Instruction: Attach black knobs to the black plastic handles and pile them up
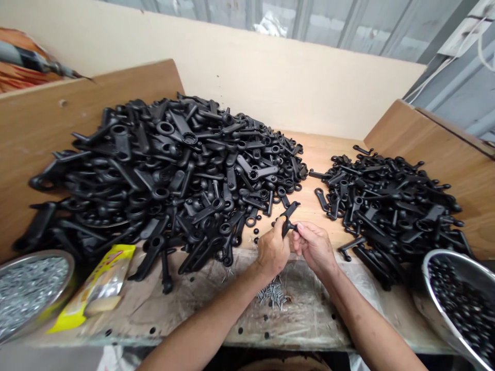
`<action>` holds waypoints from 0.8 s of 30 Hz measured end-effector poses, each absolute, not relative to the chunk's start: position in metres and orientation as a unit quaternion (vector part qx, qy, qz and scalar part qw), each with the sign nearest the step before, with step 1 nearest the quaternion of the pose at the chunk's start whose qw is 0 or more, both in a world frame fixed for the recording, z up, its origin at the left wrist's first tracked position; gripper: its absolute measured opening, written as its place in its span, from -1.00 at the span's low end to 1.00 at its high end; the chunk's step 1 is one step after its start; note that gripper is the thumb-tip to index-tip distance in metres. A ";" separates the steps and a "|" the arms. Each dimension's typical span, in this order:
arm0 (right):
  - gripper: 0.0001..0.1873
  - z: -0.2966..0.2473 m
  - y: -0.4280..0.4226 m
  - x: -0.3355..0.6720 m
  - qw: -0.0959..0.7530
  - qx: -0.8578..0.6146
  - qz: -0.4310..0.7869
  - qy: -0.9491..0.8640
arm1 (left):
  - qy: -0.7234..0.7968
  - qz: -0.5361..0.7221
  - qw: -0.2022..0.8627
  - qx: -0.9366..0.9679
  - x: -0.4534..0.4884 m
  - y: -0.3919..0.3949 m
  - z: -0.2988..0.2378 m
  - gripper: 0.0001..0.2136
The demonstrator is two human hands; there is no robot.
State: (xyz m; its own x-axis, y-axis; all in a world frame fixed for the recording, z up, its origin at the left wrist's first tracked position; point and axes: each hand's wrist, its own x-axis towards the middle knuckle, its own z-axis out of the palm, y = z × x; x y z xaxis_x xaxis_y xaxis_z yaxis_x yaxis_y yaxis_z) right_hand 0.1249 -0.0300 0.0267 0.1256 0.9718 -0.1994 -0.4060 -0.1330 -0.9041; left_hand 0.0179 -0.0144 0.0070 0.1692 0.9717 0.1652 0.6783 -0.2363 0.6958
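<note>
My left hand [273,250] is closed around the lower end of a black plastic handle [289,215], which sticks up and to the right from my fingers. My right hand [314,245] is beside it, its fingertips pinched against the handle's lower end. Both hands hover over the front middle of the wooden bench [309,154]. A small heap of screws [274,293] lies just below my hands on a plastic sheet.
A large pile of black handles [166,170] fills the left half of the bench. A smaller pile [390,206] lies at the right. A metal bowl of screws [27,288] and a yellow packet [96,286] sit front left. A metal bowl of black parts [460,299] sits front right.
</note>
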 end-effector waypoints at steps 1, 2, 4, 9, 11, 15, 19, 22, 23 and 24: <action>-0.76 0.027 -0.032 0.124 0.589 -0.485 0.568 -0.309 | 0.569 0.297 0.222 0.734 0.018 -0.015 0.007 -0.65; -0.77 0.027 -0.034 0.123 0.592 -0.506 0.541 -0.318 | 0.568 0.291 0.205 0.742 0.019 -0.015 0.006 -0.65; -0.78 0.028 -0.036 0.123 0.595 -0.543 0.490 -0.333 | 0.561 0.280 0.186 0.757 0.020 -0.015 0.006 -0.65; -0.77 0.026 -0.030 0.127 0.573 -0.506 0.577 -0.288 | 0.578 0.217 0.188 0.764 0.021 -0.014 0.005 -0.64; -0.77 0.024 -0.026 0.129 0.568 -0.503 0.582 -0.291 | 0.588 0.199 0.196 0.759 0.021 -0.014 0.005 -0.63; -0.77 0.026 -0.020 0.138 0.550 -0.514 0.552 -0.360 | 0.527 0.244 0.225 0.783 0.019 -0.012 0.006 -0.55; -0.78 0.042 -0.013 0.167 0.596 -0.494 0.515 -0.367 | 0.432 0.327 0.220 0.811 0.007 -0.005 0.012 -0.40; -0.80 0.062 -0.011 0.208 0.692 -0.497 0.399 -0.339 | 0.476 0.348 0.193 0.785 -0.004 0.004 0.011 -0.44; -0.80 0.068 -0.012 0.224 0.724 -0.500 0.346 -0.325 | 0.489 0.344 0.178 0.782 -0.006 0.008 0.009 -0.49; -0.79 0.073 -0.014 0.239 0.752 -0.503 0.294 -0.308 | 0.495 0.336 0.161 0.785 -0.007 0.012 0.007 -0.55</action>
State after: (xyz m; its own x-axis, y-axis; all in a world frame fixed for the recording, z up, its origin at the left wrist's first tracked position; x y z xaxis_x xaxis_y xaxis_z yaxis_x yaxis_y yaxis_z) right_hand 0.2394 -0.0138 0.0731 0.6377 0.7519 0.1673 -0.1318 0.3205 -0.9380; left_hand -0.0072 0.0122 0.0073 0.2854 0.8848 0.3683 0.6686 -0.4591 0.5850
